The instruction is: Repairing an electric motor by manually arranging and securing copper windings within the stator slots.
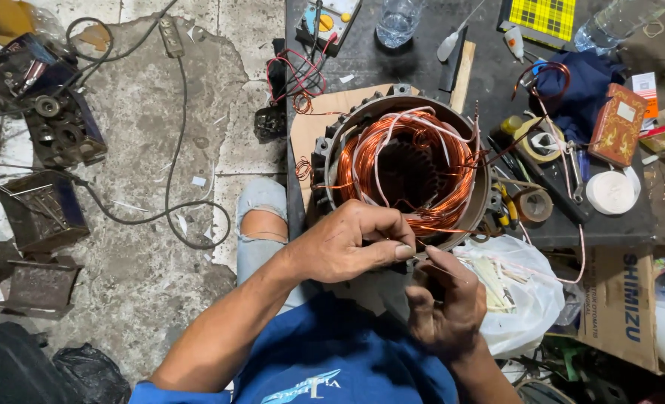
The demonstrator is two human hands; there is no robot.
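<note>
A dark work table (422, 71) carries a round motor stator with copper wire coils (411, 168) near its front edge. Far on it stand a clear plastic bottle (398, 21) and a yellow-dial meter (325, 21). At right lie a white tape roll (611, 192), a brown tape roll (533, 204) and a red patterned box (617, 126).

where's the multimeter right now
In the head view, the multimeter sits at the top centre on the dark workbench, left of the plastic bottle.
</note>
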